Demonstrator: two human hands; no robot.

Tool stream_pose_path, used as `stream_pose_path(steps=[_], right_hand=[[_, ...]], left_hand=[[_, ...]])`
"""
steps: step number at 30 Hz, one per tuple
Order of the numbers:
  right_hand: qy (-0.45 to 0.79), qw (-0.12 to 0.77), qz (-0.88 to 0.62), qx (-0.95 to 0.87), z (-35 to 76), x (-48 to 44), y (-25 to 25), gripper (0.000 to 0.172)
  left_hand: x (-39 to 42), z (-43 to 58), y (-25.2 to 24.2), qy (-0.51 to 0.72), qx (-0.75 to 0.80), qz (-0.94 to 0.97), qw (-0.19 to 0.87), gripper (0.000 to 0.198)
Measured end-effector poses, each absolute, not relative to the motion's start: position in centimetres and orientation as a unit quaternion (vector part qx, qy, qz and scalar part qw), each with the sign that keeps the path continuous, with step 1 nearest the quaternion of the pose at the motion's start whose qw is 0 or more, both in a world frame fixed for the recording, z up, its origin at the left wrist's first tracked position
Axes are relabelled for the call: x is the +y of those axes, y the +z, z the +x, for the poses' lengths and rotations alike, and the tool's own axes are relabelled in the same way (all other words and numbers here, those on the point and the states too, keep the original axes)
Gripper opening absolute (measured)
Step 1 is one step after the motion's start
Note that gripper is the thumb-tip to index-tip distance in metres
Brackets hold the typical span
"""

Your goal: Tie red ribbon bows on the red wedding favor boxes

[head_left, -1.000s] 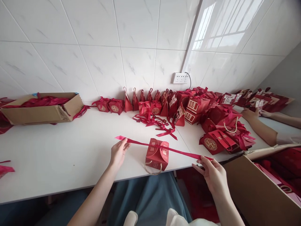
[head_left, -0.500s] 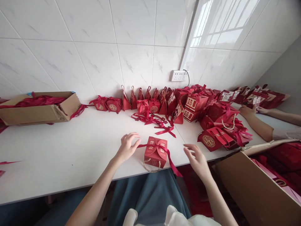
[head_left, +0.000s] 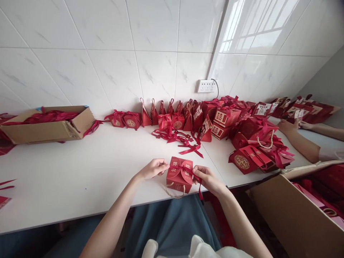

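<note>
I see a white table (head_left: pixel 80 172) carrying a cardboard box (head_left: pixel 48 127) of ribbons at left, loose ribbons (head_left: pixel 178 138), one gift box (head_left: pixel 179 174) at the near edge, and perhaps dozens of red boxes (head_left: pixel 242 125) behind.

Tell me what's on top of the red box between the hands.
A red ribbon crosses the closed top flaps of the red box. Both hands, left and right, cover its ends; the contents are hidden.

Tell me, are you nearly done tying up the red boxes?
Some look done: boxes with tied bows stand along the wall. In hand is one box at the table's edge; the left hand and right hand pinch the ribbon across its top, with no bow showing yet. Loose ribbons lie behind it, and a carton on the right holds more red things.
</note>
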State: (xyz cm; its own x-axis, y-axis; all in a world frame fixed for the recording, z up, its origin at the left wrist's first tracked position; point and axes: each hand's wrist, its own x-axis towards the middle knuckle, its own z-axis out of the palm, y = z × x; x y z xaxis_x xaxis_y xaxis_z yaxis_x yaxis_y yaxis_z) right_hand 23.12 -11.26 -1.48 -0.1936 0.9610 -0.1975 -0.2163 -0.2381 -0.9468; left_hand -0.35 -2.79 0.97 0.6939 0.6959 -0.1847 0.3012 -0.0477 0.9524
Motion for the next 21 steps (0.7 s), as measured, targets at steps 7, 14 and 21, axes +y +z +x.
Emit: stream_pose_path(steps=[7,14,21], right_hand=[[0.649,0.408,-0.483,-0.423,24.1,-10.6,-1.8,0.046],[0.638,0.388,-0.495,-0.443,24.6,-10.5,-2.1,0.046],[0.597,0.434,-0.494,-0.460,24.1,-10.4,-0.7,0.035]], left_hand=[[-2.4,-0.6,0.4,0.163,0.369,0.734,0.546,0.037],[-2.3,-0.9,0.0,0.141,0.396,0.716,0.558,0.046],[-2.1,-0.8,2.1,0.174,0.348,0.715,0.580,0.026]])
